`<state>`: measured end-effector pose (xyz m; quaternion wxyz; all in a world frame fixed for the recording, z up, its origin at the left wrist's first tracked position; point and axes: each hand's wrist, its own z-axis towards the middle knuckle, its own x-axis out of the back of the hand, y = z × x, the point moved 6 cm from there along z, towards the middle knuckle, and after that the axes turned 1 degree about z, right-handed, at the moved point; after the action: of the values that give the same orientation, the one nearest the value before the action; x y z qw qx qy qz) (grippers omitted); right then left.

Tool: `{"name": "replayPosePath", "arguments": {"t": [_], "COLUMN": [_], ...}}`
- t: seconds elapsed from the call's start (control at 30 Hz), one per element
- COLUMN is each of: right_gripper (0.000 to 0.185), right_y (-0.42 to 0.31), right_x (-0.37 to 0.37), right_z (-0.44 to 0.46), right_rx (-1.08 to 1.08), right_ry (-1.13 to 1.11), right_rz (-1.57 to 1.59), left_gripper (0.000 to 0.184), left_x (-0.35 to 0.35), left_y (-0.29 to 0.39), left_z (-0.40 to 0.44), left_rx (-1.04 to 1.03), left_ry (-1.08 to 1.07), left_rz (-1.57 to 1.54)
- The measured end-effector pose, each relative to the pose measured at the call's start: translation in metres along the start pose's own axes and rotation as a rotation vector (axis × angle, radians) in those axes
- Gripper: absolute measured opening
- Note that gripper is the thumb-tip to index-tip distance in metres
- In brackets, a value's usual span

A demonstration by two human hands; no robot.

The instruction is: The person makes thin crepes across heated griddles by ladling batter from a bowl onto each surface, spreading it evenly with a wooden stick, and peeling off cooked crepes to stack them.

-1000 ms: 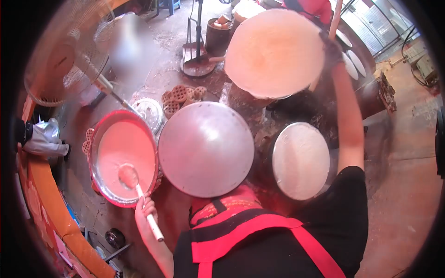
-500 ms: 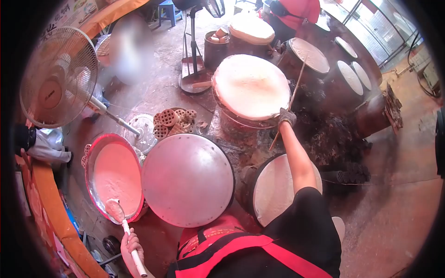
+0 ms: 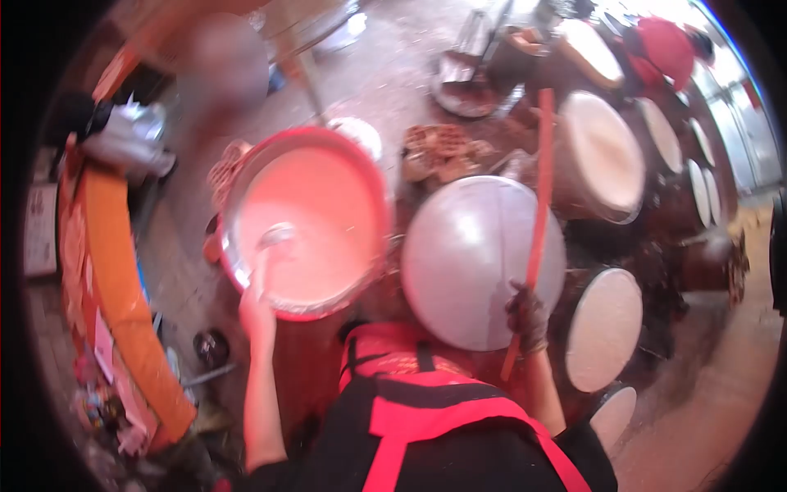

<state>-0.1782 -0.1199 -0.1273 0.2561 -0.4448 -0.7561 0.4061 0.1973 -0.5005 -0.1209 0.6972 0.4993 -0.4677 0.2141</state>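
Note:
My left hand (image 3: 259, 305) is closed round the handle of a ladle (image 3: 277, 236), whose bowl dips into pale batter (image 3: 328, 221). The batter fills a wide red-rimmed tub (image 3: 379, 176) in front of me on the left. In my gloved right hand (image 3: 527, 315) I grip a long, thin wooden stick (image 3: 541, 189), pointing away from me. It passes over the right part of a bare, round grey metal griddle (image 3: 463, 262), just right of the tub. The image is somewhat blurred.
Round griddles covered with white batter (image 3: 605, 328) (image 3: 605, 156) stand on the right and farther ahead. Perforated briquettes (image 3: 443, 152) lie behind the grey griddle. A person in red (image 3: 666, 49) bends at the far right. An orange-edged counter (image 3: 123, 303) runs along the left.
My view has turned left. My left hand has moved the ladle from the tub's near edge into the batter. My right hand has drawn the stick back from the far white-covered griddle to the grey one.

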Motion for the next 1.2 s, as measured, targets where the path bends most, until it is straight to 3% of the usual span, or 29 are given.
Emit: {"name": "replayPosePath", "arguments": {"t": [0.03, 0.07, 0.1, 0.13, 0.2, 0.23, 0.3, 0.33, 0.4, 0.43, 0.47, 0.53, 0.57, 0.63, 0.7, 0.87, 1.0, 1.1, 1.2], "right_gripper": [0.038, 0.036, 0.039, 0.042, 0.043, 0.047, 0.052, 0.052, 0.053, 0.056, 0.058, 0.063, 0.064, 0.065, 0.066, 0.062, 0.061, 0.062, 0.065], "right_y": [0.029, 0.046, 0.066, 0.023, 0.014, 0.016, 0.043, 0.064, 0.112, 0.116, 0.123, 0.137, 0.13, 0.102, 0.097, 0.067, 0.039, 0.005, -0.019], "right_x": [-0.044, -0.089, -0.131, -0.187, -0.269, -0.304, -0.361, -0.377, -0.389, -0.385, -0.378, -0.351, -0.34, -0.321, -0.304, -0.292, -0.281, -0.268, -0.261], "right_z": [-0.016, -0.027, -0.047, -0.062, -0.072, -0.07, -0.048, -0.035, -0.01, -0.016, -0.029, -0.061, -0.08, -0.126, -0.151, -0.195, -0.201, -0.196, -0.191], "right_rx": [-0.056, 0.382, 0.933, 0.458, 0.524, 0.785, 0.489, 0.447, 0.363, 0.285, 0.352, 0.496, 0.455, 0.375, 0.487, 0.749, 0.989, 1.126, 1.24], "right_ry": [-0.056, -0.225, -0.086, -0.246, -0.408, -0.446, -0.478, -0.452, -0.401, -0.411, -0.416, -0.403, -0.403, -0.396, -0.346, -0.223, -0.127, -0.057, 0.101], "right_rz": [-0.112, -0.762, -1.35, -0.701, -0.7, -0.818, -1.193, -1.265, -1.414, -1.377, -1.284, -1.088, -1.103, -1.126, -1.109, -0.985, -0.893, -0.847, -0.832], "left_gripper": [0.038, 0.039, 0.036, 0.034, 0.03, 0.028, 0.024, 0.022, 0.022, 0.021, 0.022, 0.022, 0.022, 0.027, 0.028, 0.024, 0.029, 0.029, 0.027], "left_x": [-0.017, -0.033, -0.03, -0.031, -0.02, -0.017, -0.092, -0.122, -0.153, -0.173, -0.181, -0.171, -0.156, -0.126, -0.084, 0.037, 0.134, 0.208, 0.227], "left_y": [-0.031, -0.062, -0.056, -0.043, -0.066, -0.078, -0.153, -0.179, -0.135, -0.124, -0.106, -0.065, -0.041, -0.02, 0.007, 0.059, 0.091, 0.117, 0.122], "left_z": [0.019, 0.037, 0.051, 0.061, 0.088, 0.093, 0.088, 0.082, 0.053, 0.042, 0.035, 0.023, 0.022, 0.027, 0.034, 0.062, 0.093, 0.107, 0.124], "left_rx": [-0.067, -0.141, -0.33, -0.524, -0.53, -0.54, -0.046, 0.197, 0.763, 1.03, 1.287, 1.511, 1.613, 1.527, 1.459, 1.023, 0.445, 0.143, 0.112], "left_ry": [-0.098, -0.191, -0.344, -0.491, -0.309, -0.221, -0.175, -0.15, -0.557, -0.661, -0.75, -0.959, -1.074, -1.032, -1.008, -0.949, -0.817, -0.699, -0.584], "left_rz": [0.084, 0.16, 0.311, 0.452, 0.427, 0.419, -0.039, -0.263, -0.695, -1.141, -1.592, -1.938, -2.109, -2.123, -2.175, -2.145, -1.706, -1.394, -1.056]}}
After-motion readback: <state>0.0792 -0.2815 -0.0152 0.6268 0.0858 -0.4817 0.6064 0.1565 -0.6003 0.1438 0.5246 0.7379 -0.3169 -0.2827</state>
